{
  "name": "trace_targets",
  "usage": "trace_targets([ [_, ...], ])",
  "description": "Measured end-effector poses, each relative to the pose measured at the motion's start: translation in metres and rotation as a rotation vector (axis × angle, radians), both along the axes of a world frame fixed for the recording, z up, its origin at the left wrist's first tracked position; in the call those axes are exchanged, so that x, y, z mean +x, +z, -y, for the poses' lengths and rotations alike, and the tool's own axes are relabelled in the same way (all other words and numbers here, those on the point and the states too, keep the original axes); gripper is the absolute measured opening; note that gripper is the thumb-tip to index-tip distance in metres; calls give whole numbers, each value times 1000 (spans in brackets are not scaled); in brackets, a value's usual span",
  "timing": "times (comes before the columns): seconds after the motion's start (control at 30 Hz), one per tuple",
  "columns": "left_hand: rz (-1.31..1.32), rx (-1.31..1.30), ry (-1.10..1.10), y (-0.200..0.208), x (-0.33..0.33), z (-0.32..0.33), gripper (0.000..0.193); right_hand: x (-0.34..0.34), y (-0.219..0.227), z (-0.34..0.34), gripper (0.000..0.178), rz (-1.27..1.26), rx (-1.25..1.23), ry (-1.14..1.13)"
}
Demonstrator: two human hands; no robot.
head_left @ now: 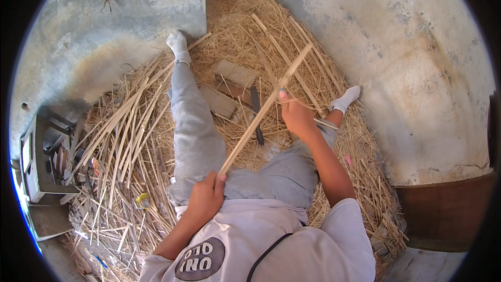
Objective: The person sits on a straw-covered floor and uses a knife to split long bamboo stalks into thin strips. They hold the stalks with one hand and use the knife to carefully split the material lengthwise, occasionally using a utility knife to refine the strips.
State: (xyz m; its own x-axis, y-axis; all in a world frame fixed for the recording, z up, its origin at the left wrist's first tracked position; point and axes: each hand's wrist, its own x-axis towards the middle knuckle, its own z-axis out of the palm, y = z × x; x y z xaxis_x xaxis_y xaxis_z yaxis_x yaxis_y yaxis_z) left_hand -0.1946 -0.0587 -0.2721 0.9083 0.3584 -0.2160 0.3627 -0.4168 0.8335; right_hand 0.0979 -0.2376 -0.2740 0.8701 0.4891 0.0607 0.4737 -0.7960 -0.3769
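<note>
A long pale bamboo strip (255, 121) slants from my lap up and away to the right. My left hand (207, 193) is closed round its near end, close to my waist. Farther up, my right hand (297, 115) is closed at the strip, its thumb along the edge with a small blue-green spot at the tip. A thin curl of fibre trails to the right from this hand; whether its fingers also hold a small tool is hidden. Between my legs lies a dark-handled knife (255, 105), beside several rough blocks (218, 101).
Straw-like shavings (229, 18) cover the floor. Many split strips (117, 125) lie heaped left of my left leg, with more strips (292, 60) ahead on the right. Worn walls (407, 73) close in both sides. A wooden frame (39, 159) stands at left, a brown panel (443, 211) at right.
</note>
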Motion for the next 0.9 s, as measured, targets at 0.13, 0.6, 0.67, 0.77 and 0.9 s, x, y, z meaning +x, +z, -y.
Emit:
trace_targets([
  [0.13,6,-31,32,-3,2,-5,34,-73,-9,-14,53,38,-33,257],
  [0.6,34,-23,42,0,2,-5,33,-95,-11,-22,43,236,-53,404],
  [0.67,35,8,44,0,2,-7,33,-94,-16,-28,47,239,-58,381],
  [0.77,17,44,59,0,-2,-3,32,-66,-17,-33,45,152,-164,126],
  [0.9,-2,11,-19,4,-5,0,31,16,1,10,50,128,-196,29],
])
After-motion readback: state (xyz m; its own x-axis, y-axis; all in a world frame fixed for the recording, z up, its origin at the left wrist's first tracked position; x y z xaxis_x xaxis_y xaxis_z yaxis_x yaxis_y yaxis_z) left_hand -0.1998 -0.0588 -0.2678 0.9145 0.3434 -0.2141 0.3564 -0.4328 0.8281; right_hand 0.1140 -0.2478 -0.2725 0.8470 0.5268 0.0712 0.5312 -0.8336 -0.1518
